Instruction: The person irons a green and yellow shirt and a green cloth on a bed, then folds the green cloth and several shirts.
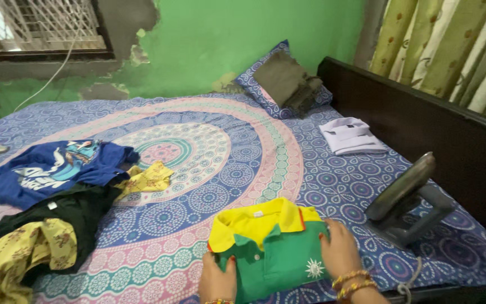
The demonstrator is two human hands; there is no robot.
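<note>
A bed [243, 146] under a mandala-print sheet stands against a peeling green wall [243, 39]. Both hands, left hand [217, 278] and right hand [340, 247], lie flat and open on a folded green-and-yellow polo shirt [271, 247].

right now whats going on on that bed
A person presses both hands on a folded green and yellow shirt at the bed's near edge: left hand on its lower corner, right hand on its side. An iron stands upright to the right, a pile of unfolded clothes lies left.
</note>
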